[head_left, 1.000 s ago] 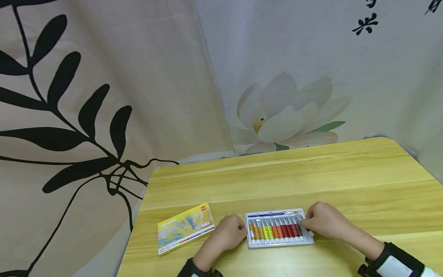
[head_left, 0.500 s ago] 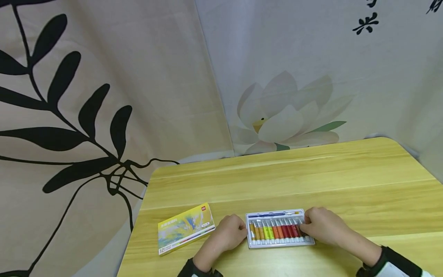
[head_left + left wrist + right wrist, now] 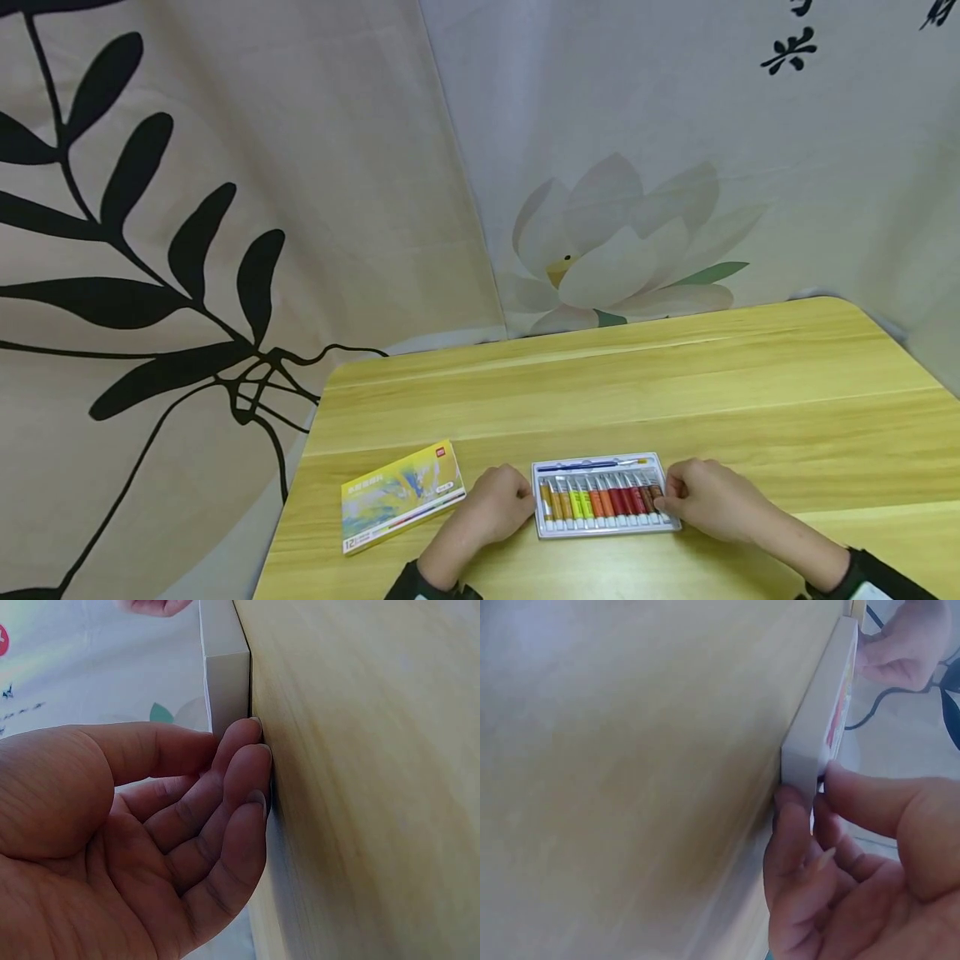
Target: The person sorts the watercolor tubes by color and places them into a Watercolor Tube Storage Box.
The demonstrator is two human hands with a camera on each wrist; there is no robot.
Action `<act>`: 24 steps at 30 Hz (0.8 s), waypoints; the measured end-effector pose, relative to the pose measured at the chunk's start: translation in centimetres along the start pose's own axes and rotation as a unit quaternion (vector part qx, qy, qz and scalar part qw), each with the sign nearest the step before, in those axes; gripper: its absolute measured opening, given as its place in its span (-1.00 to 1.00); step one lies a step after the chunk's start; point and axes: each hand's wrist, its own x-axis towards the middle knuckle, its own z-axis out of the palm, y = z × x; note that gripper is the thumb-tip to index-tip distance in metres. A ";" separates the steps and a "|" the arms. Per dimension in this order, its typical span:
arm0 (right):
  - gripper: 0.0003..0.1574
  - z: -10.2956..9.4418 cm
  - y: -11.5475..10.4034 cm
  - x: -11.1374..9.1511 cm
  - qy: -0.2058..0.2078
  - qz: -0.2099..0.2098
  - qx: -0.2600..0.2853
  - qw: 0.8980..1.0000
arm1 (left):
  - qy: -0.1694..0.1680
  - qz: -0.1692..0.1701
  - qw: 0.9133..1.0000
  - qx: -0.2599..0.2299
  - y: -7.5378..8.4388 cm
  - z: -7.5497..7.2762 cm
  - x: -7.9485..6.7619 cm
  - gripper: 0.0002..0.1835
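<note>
A white tray (image 3: 592,535) of paint tubes lies on the table. Its tubes (image 3: 600,500) run in a row from ochre and yellow through orange and red to brown, with a blue-handled paintbrush (image 3: 588,465) along the far side. At the tray's left end, my left hand (image 3: 491,504) pinches the edge between thumb and curled fingers. My right hand (image 3: 708,500) is at the opposite end. In the right wrist view its thumb rests at the rim beside a small dark piece, perhaps a tube end, and its curled fingers touch the tray's outer wall (image 3: 802,757).
A yellow paint box (image 3: 402,497) lies left of my left hand, close to it. The wooden table (image 3: 637,383) extends behind the tray. Behind it hang pale curtains (image 3: 360,167) printed with dark leaves and a white flower.
My right hand has worked over the last tubes at the tray's right end, then shifted slightly right and nearer. Brown tubes now show there. The left hand has stayed still.
</note>
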 end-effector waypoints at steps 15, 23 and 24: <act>-0.67 0.8 0.1 0.1 0.019 -0.009 0.021 1.000 | 0.002 -0.002 1.000 0.000 0.2 -0.2 -0.2 -0.65; -0.69 0.5 0.4 0.2 0.017 0.003 0.025 1.000 | 0.002 -0.002 1.000 -0.003 0.2 -0.1 -0.2 -0.60; -0.70 0.4 0.4 0.2 0.018 0.007 0.025 0.999 | 0.002 -0.002 1.000 -0.002 0.2 0.0 -0.2 -0.60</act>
